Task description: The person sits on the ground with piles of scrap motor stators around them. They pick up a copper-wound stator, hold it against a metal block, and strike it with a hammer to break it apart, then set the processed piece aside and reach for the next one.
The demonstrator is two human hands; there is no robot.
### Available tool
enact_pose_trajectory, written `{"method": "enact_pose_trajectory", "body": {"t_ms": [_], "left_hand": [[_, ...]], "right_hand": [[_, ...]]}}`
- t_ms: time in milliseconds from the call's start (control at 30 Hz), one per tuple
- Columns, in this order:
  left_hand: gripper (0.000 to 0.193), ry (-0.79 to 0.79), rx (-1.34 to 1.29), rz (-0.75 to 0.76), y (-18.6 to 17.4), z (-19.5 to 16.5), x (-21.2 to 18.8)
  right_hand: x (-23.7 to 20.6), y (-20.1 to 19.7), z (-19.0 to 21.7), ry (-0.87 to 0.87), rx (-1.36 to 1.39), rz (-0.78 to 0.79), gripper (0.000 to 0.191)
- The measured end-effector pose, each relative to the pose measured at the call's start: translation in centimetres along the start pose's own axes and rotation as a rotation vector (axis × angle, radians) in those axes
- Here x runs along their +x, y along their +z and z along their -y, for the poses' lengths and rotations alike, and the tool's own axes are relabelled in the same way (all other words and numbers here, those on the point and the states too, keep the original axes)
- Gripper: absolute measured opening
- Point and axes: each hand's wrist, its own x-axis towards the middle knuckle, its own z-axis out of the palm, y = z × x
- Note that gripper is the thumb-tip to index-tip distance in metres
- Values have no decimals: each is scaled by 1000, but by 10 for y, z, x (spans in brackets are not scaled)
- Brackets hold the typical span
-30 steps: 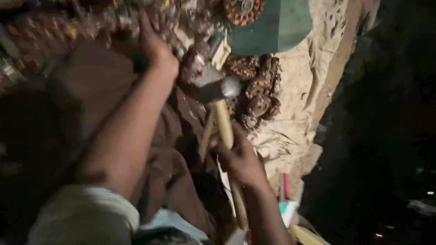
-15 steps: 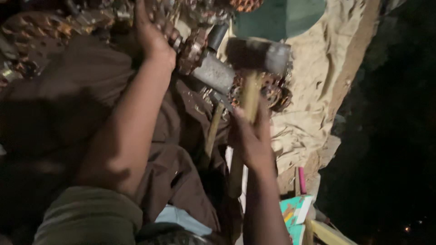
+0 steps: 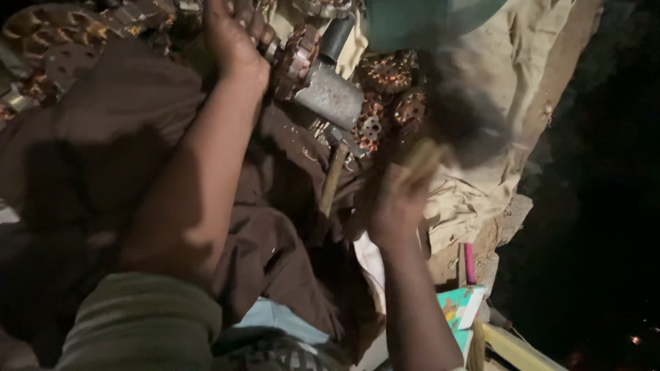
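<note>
My right hand [image 3: 397, 209] is clamped around the pale wooden handle of a hammer [image 3: 459, 124], fingers wrapped tight near the low end so the head swings free; the head is only a dark smear of motion, so I take it for a mallet-like block without being sure. My left hand [image 3: 234, 34] reaches up to the top edge of the view, closed over the end of a copper-wound motor rotor [image 3: 297, 58], pinning it so it cannot roll. A grey steel cylinder [image 3: 330, 96] sticks out from that rotor toward the hammer, lying tilted across my brown trouser leg [image 3: 268, 227], which serves as the rest. Just beyond it lie more copper-wound cores [image 3: 385, 75] on a tan cloth [image 3: 509, 75]. A second wooden handle [image 3: 332, 180] lies under the cylinder. Near my right forearm sits a small teal box [image 3: 459, 306].
</note>
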Motion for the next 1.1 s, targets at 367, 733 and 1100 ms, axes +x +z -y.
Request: {"method": "enact_pose_trajectory", "body": {"t_ms": [367, 733, 1100], "left_hand": [[45, -47, 8, -69, 11, -4, -2], [34, -41, 34, -203, 19, 7, -6], [31, -6, 15, 59, 14, 1, -1]], "right_hand": [[-24, -87, 29, 161, 234, -292, 64], [-5, -12, -25, 344, -133, 207, 57], [-18, -65, 26, 67, 280, -200, 51]]}}
